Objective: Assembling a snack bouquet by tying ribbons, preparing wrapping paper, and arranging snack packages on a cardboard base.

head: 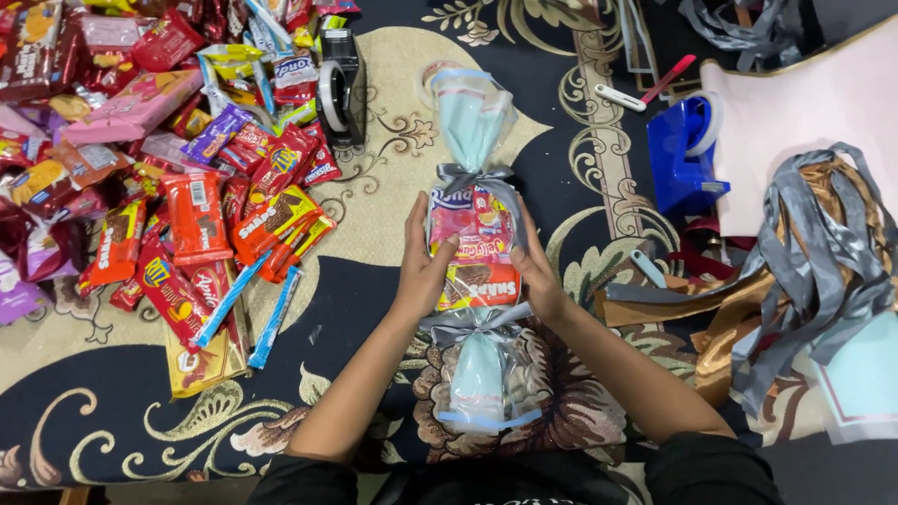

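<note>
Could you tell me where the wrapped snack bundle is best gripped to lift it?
Probably around the packed middle of the wrapped snack bundle, hands coming from both long sides as the left hand and right hand do; the ribbon-tied ends look soft.

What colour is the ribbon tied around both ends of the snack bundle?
Grey, in the head view: the ribbon is tied at both ends of the snack bundle held between left hand and right hand.

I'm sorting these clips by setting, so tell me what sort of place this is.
Probably a home floor used as a gift-packing spot. Both hands, left hand and right hand, hold a ribbon-tied snack bundle on a patterned carpet, with a snack pile, tape dispenser and ribbons around.
</note>
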